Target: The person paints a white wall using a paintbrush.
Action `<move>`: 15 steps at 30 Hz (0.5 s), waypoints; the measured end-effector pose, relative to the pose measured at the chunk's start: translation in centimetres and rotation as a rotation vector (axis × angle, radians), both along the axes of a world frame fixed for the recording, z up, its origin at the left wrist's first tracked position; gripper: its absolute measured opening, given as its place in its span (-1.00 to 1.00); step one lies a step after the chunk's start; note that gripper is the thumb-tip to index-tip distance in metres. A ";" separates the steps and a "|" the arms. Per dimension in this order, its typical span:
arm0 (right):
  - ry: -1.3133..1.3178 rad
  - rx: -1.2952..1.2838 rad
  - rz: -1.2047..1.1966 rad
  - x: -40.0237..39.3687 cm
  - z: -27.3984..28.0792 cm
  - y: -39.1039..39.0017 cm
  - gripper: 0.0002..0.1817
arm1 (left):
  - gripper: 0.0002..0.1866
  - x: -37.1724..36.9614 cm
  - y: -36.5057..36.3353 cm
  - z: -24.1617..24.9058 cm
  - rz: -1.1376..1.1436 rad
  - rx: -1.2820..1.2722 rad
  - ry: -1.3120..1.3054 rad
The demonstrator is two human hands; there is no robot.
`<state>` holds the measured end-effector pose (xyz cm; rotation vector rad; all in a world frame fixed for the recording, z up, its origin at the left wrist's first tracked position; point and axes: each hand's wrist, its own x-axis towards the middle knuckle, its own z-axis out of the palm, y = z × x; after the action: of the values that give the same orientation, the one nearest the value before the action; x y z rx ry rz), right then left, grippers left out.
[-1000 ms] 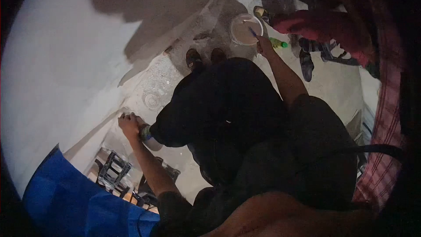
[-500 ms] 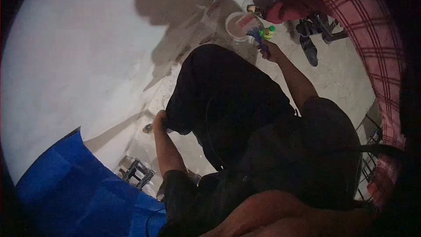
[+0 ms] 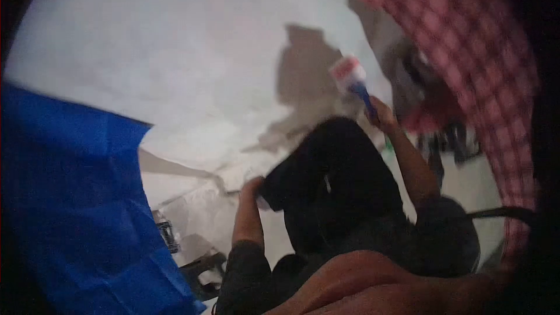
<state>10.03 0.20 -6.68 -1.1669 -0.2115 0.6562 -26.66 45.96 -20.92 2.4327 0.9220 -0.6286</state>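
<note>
Brush (image 3: 348,74), with a blue handle and a red-and-white head, is right of centre in the upper half of the frame, head tilted to the upper left. From the left edge, a creased blue sheet (image 3: 87,198) fills the lower left and middle left of the frame. Just beside its right edge, in the lower left, are 2 blurred black objects, a small one (image 3: 167,234) and a larger one (image 3: 204,272) nearer the bottom. A pale wall (image 3: 192,41) spreads over the upper left and upper centre, with a dark shadow (image 3: 303,64) on it just left of the brush. Left of centre, the left hand (image 3: 255,186) is at the edge of the dark trousers (image 3: 344,175), partly hidden; whether its fingers are wide or narrow, or hold anything, I cannot tell. Right of centre, the right hand (image 3: 381,115) is closed around the blue handle. Whether the brush head touches the wall cannot be told. Just below the right hand is a small green patch (image 3: 389,142), blurred. Farther right is red cloth (image 3: 434,115), then pink checked cloth (image 3: 466,41) running down the right side, with a black strap (image 3: 504,212) in the lower right
</note>
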 end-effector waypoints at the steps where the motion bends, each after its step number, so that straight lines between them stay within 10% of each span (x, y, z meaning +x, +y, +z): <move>1: -0.085 -0.058 -0.018 0.5 3.1 1.7 -0.63 | -0.63 -0.1 1.9 -2.4 0.055 -0.156 0.047; 6: -0.398 -0.144 -0.009 1.4 20.4 11.6 -0.67 | -0.72 1.2 0.1 -0.3 0.493 -0.427 0.046; 10: -0.569 0.079 0.132 1.2 33.3 18.3 -0.69 | -0.69 1.4 -4.5 9.2 -0.070 -0.097 0.076; 15: -0.931 0.111 0.046 -1.1 50.2 25.7 -0.70 | -0.66 -0.6 -4.3 8.2 0.014 -0.122 0.086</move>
<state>8.96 25.90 43.49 -1.2920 -1.0459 0.0914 -27.28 41.65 -12.76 2.3052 0.9070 -0.7671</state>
